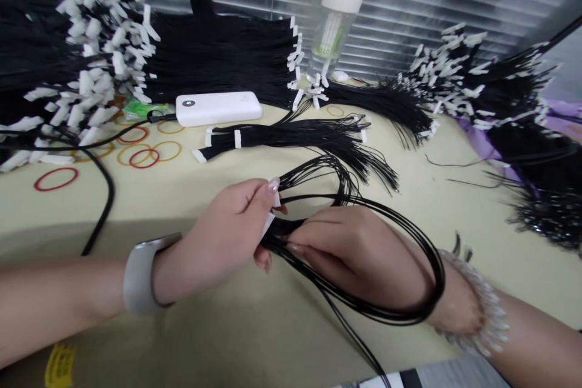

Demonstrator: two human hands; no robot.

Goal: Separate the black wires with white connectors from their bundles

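Observation:
A bundle of thin black cables (400,212) with white connectors is between my hands, its loop curving round my right hand and wrist. My left hand (234,218) is closed on the white connector end, thumb on top. My right hand (354,242) pinches the black cables just right of the connectors, its fingertips close to those of my left hand. Loose cable ends trail down toward the lower right. Just beyond my hands, tied black cable bundles (291,136) with white bands lie on the table.
Behind are a white power bank (218,108), a clear bottle (334,30) and a wide stack of black cables (218,54). Red and yellow rubber bands (56,179) lie at left. More white-tipped cables (454,73) are piled at right. A black cord (107,188) crosses the left side.

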